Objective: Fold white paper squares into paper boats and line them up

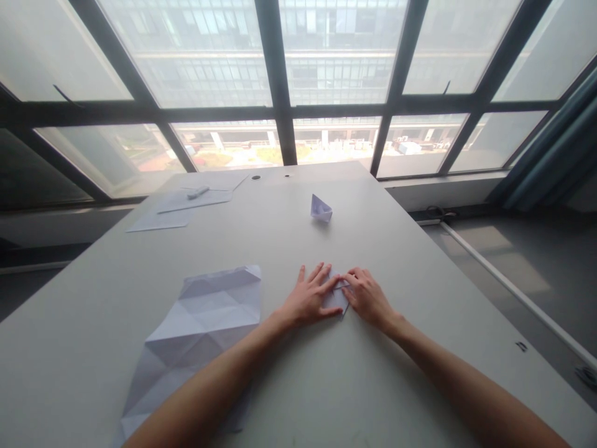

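A small piece of folded white paper (334, 300) lies flat on the table between my two hands, partly covered by them. My left hand (308, 297) rests palm down over its left side, with the fingers spread. From the right, my right hand (368, 297) has its thumb and fingers closed on the paper's upper right part, near a fold. Beyond both hands stands a folded paper boat (321, 210). To the left is a large creased sheet of paper (200, 330), partly hidden under my left forearm.
The white table (410, 386) reaches to the windows. At its far left lie several flat paper sheets (175, 218) with a small whitish object (198, 191) on top. A small dark mark or object (521, 346) is near the right edge. A curtain (545, 137) hangs at right.
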Tool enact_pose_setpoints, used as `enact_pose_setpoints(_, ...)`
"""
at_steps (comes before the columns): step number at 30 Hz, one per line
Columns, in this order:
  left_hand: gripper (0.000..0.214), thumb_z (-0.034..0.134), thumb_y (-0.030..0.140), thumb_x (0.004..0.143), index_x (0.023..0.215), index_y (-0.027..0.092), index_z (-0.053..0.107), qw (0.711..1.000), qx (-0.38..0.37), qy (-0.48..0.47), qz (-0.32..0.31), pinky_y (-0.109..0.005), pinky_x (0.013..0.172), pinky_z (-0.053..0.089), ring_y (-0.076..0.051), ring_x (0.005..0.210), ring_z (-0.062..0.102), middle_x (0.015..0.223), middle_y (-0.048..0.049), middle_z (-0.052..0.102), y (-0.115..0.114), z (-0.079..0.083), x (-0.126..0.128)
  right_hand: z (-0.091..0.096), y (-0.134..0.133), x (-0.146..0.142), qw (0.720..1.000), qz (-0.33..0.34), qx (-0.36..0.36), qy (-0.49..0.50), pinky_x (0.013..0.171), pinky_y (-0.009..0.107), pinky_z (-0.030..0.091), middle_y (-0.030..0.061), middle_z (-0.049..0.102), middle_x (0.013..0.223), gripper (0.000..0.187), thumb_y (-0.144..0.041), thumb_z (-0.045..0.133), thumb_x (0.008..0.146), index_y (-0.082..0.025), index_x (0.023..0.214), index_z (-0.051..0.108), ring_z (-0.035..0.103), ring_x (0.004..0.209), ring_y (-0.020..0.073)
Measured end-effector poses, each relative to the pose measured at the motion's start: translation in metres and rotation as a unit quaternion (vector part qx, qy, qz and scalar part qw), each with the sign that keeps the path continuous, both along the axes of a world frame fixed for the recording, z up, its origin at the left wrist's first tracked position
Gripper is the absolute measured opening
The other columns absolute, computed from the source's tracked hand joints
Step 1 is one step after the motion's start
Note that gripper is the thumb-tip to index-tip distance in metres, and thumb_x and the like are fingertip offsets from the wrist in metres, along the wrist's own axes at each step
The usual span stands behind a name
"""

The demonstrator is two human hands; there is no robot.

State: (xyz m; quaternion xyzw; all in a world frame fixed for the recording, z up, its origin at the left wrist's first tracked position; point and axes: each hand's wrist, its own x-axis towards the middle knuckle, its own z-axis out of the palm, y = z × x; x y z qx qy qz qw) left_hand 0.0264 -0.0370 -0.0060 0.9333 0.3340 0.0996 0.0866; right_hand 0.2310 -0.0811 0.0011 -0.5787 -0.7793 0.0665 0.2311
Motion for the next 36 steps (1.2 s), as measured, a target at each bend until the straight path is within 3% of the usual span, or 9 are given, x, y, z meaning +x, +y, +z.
enact_pose_setpoints(5, 0.074, 0.055, 0.063, 0.089, 0.152, 0.032, 0.031, 1.000, 0.005, 0.003, -0.030, -0.067, 0.114, 0.011, -0.035, 0.148, 0.019, 0.160, -0.0125, 0.027, -0.002, 0.003, 0.001, -0.006, 0.003, 0.002, 0.999, -0.043, -0.033, 0.004, 0.090, 0.038, 0.047, 0.0134, 0.062, 0.106, 0.023, -0.021, 0.058, 0.091, -0.017, 0.113, 0.062, 0.058, 0.100, 0.0258)
enact_pose_setpoints(10, 0.065, 0.056, 0.059, 0.091, 0.149, 0.034, 0.039, 0.999, 0.013, 0.001, -0.038, -0.064, 0.116, 0.015, -0.033, 0.148, 0.021, 0.159, -0.0098, 0.031, -0.002, 0.004, 0.001, -0.010, 0.009, 0.011, 0.990, -0.075, -0.070, 0.092, 0.088, 0.036, 0.048, 0.0110, 0.067, 0.101, 0.037, -0.020, 0.065, 0.082, -0.015, 0.117, 0.058, 0.063, 0.096, 0.0242)
enact_pose_setpoints(17, 0.068, 0.058, 0.058, 0.090, 0.150, 0.039, 0.035, 0.999, 0.030, -0.019, -0.022, -0.063, 0.115, 0.022, -0.036, 0.148, 0.018, 0.163, -0.0092, 0.019, -0.001, 0.000, 0.000, -0.002, 0.011, 0.014, 0.972, -0.087, -0.100, 0.192, 0.068, 0.029, 0.047, 0.0048, 0.067, 0.083, 0.013, -0.021, 0.066, 0.071, -0.019, 0.083, 0.063, 0.062, 0.077, 0.0209)
enact_pose_setpoints(19, 0.062, 0.055, 0.054, 0.093, 0.150, 0.040, 0.034, 0.999, 0.038, -0.033, -0.007, -0.062, 0.115, 0.022, -0.036, 0.148, 0.018, 0.163, -0.0080, 0.018, -0.002, 0.001, 0.000, -0.001, 0.012, 0.012, 0.952, -0.068, -0.112, 0.277, 0.065, 0.028, 0.046, 0.0027, 0.067, 0.079, 0.009, -0.023, 0.062, 0.074, -0.018, 0.082, 0.062, 0.062, 0.072, 0.0188)
enact_pose_setpoints(23, 0.056, 0.047, 0.041, 0.100, 0.153, 0.032, 0.032, 0.994, 0.062, -0.084, 0.040, -0.056, 0.118, 0.023, -0.031, 0.148, 0.022, 0.160, -0.0087, 0.027, -0.003, 0.007, 0.002, -0.002, 0.014, 0.007, 0.868, -0.035, -0.131, 0.477, 0.066, 0.028, 0.049, 0.0040, 0.071, 0.084, 0.020, -0.031, 0.066, 0.076, -0.016, 0.090, 0.063, 0.066, 0.076, 0.0196)
enact_pose_setpoints(28, 0.054, 0.039, 0.038, 0.103, 0.154, 0.022, 0.030, 0.985, 0.073, -0.141, 0.073, -0.052, 0.121, 0.019, -0.027, 0.150, 0.015, 0.161, -0.0091, 0.026, 0.001, 0.012, 0.003, -0.004, 0.014, 0.007, 0.779, -0.038, -0.166, 0.603, 0.069, 0.030, 0.050, 0.0055, 0.074, 0.087, 0.033, -0.034, 0.075, 0.073, -0.017, 0.098, 0.062, 0.067, 0.075, 0.0200)
enact_pose_setpoints(32, 0.062, 0.040, 0.046, 0.102, 0.155, 0.019, 0.026, 0.986, 0.033, -0.160, 0.031, -0.050, 0.122, 0.016, -0.026, 0.150, 0.016, 0.161, -0.0099, 0.024, 0.002, 0.013, 0.001, -0.003, 0.012, 0.006, 0.754, -0.011, -0.165, 0.636, 0.070, 0.029, 0.049, 0.0048, 0.073, 0.090, 0.036, -0.035, 0.078, 0.073, -0.018, 0.101, 0.063, 0.066, 0.077, 0.0187)
enact_pose_setpoints(36, 0.072, 0.048, 0.050, 0.097, 0.157, 0.017, 0.022, 0.980, -0.023, -0.197, -0.023, -0.047, 0.122, 0.020, -0.027, 0.149, 0.019, 0.160, -0.0106, 0.026, 0.000, 0.013, 0.000, 0.000, 0.010, 0.002, 0.764, 0.028, -0.144, 0.628, 0.071, 0.029, 0.049, 0.0031, 0.071, 0.089, 0.032, -0.037, 0.079, 0.073, -0.019, 0.095, 0.065, 0.064, 0.079, 0.0186)
